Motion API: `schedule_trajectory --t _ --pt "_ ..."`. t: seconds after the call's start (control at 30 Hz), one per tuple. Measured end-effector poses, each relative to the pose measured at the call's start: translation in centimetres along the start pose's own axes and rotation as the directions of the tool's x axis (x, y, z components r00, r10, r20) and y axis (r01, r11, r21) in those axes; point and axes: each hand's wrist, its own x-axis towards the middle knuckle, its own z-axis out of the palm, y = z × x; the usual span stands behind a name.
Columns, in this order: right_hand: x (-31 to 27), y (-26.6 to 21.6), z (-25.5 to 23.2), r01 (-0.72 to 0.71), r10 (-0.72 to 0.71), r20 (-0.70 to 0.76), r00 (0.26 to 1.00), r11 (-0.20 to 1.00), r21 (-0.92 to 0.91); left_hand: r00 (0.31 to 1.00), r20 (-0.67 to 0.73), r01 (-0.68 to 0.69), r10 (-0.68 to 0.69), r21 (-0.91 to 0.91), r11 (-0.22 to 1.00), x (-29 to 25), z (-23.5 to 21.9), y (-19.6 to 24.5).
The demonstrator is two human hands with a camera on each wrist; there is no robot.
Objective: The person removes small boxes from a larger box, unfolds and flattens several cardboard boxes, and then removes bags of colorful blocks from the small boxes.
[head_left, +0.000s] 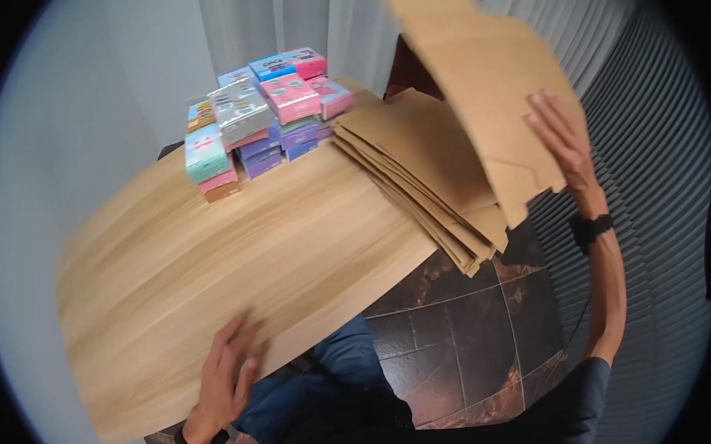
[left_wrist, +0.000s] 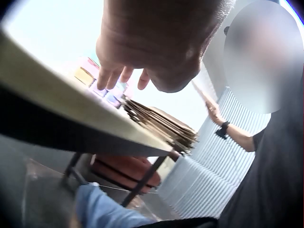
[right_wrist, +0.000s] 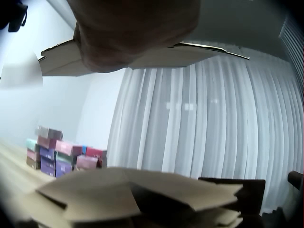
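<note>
In the head view, my right hand [head_left: 561, 140] holds a flattened cardboard box [head_left: 489, 77] by its right side, fingers on the face turned to me and thumb hidden. This piece is tilted up above a stack of flattened cardboard boxes [head_left: 422, 142] at the table's right edge. From the right wrist view, the stack [right_wrist: 104, 190] lies below the raised piece. My left hand [head_left: 226, 375] is over the near edge of the wooden table [head_left: 211, 255], its fingers loosely extended and nothing in its grasp.
Small colourful boxes [head_left: 241, 110] stand piled in several layers at the table's back. A dark chair back [right_wrist: 251, 190] is beyond the cardboard stack. White curtains [right_wrist: 190, 118] hang behind, and a ribbed grey panel [head_left: 651, 179] lines the right side.
</note>
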Motion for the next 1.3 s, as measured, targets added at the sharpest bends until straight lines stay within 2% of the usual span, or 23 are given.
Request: schedule_trajectory --t 0.03,0.1,0.17,0.2,0.23,0.27,0.33,0.37,0.4,0.47,0.5,0.57,0.63,0.7,0.73,0.8,0.83,0.9,0.93,1.0,1.1,1.23,1.3 --pt "-0.6 -0.2 1.2 -0.007 0.007 0.001 1.000 1.000 -0.002 1.000 0.004 -0.004 0.004 0.003 1.000 2.4 0.6 0.9" --pt "-1.7 -0.2 3.5 -0.122 0.084 0.195 0.977 0.974 0.190 0.997 0.074 0.032 -0.003 -0.387 0.922 7.7 2.7 2.9" --pt "-2.8 0.5 4.8 -0.193 0.171 0.104 0.980 0.947 0.258 0.987 0.157 0.123 -0.041 -0.557 0.821 13.2 5.8 4.3" --pt "-3.2 0.8 5.4 -0.250 0.258 0.022 0.966 0.908 0.335 0.990 0.143 0.089 -0.015 -0.528 0.844 15.5 7.2 5.3" --pt "-3.7 1.0 6.0 -0.410 0.480 -0.019 0.877 0.770 0.489 0.992 0.125 0.052 0.012 -0.494 0.868 17.7 8.5 6.3" --pt "-3.5 1.4 5.8 -0.398 0.556 -0.118 0.823 0.711 0.580 0.994 0.044 -0.076 0.099 -0.377 0.923 19.7 10.0 6.9" --pt "-2.7 2.6 4.6 -0.361 0.502 -0.238 0.831 0.814 0.456 0.963 -0.073 -0.269 0.260 -0.166 0.949 23.6 12.4 8.6" --pt "-1.5 2.5 3.4 -0.330 0.392 -0.297 0.871 0.913 0.240 0.938 -0.112 -0.338 0.328 -0.083 0.938 25.5 13.2 9.4" --pt "-0.7 2.5 2.1 -0.285 0.293 -0.297 0.909 0.956 0.070 0.939 -0.110 -0.336 0.327 -0.086 0.938 27.2 14.0 9.7" --pt "-0.6 2.8 1.2 -0.208 0.194 -0.277 0.941 0.978 -0.020 0.908 -0.043 -0.390 0.416 0.276 0.879 30.0 15.8 9.9" --pt "-1.0 3.0 1.3 -0.207 0.192 -0.272 0.943 0.978 -0.026 0.906 -0.044 -0.394 0.420 0.270 0.879 30.8 16.4 9.9" --pt "-2.1 3.1 2.2 -0.048 0.054 -0.093 0.994 0.997 0.068 0.970 0.126 -0.227 0.209 0.154 0.962 31.8 17.7 9.8" --pt "-3.8 0.7 4.0 -0.081 0.016 0.273 0.962 0.970 0.230 0.964 0.140 -0.251 0.228 0.181 0.951 31.9 18.6 8.5" --pt "-5.4 -1.2 6.5 -0.233 -0.070 0.499 0.864 0.822 0.519 0.956 0.108 -0.288 0.272 0.174 0.942 31.5 18.9 7.6" --pt "-6.4 -2.2 7.9 -0.417 -0.049 0.500 0.865 0.485 0.769 0.957 0.108 -0.285 0.270 0.174 0.943 31.4 18.9 7.2" --pt "-8.3 -4.1 9.7 -0.560 0.038 0.595 0.803 0.392 0.730 0.940 0.052 -0.340 0.337 0.071 0.938 31.4 18.6 6.6" --pt "-8.9 -4.0 10.3 -0.553 0.031 0.590 0.807 0.391 0.736 0.943 0.048 -0.332 0.330 0.076 0.940 31.6 18.3 6.4" --pt "-9.3 -3.6 10.7 -0.599 0.034 0.601 0.799 0.135 0.789 0.984 -0.035 -0.172 0.174 -0.445 0.879 32.1 17.6 6.2" --pt "-9.2 -3.5 10.5 -0.595 0.031 0.597 0.802 0.135 0.792 0.985 -0.039 -0.170 0.171 -0.443 0.880 32.1 17.5 6.5" --pt "-8.4 -2.8 9.1 -0.521 0.071 0.519 0.852 0.017 0.853 0.961 -0.267 -0.165 0.068 -0.359 0.919 32.1 17.7 7.2" --pt "-7.5 -2.2 8.8 -0.555 0.068 0.553 0.831 0.024 0.831 0.919 -0.382 -0.217 0.092 -0.297 0.930 31.7 19.0 6.4" --pt "-8.4 -2.4 10.7 -0.569 0.088 0.572 0.815 -0.058 0.820 0.933 -0.310 -0.210 0.183 -0.056 0.976 31.6 19.6 5.9" --pt "-8.4 -2.3 11.4 -0.568 0.081 0.573 0.816 -0.075 0.820 0.897 -0.299 -0.264 0.326 0.231 0.937 31.8 19.0 6.6"
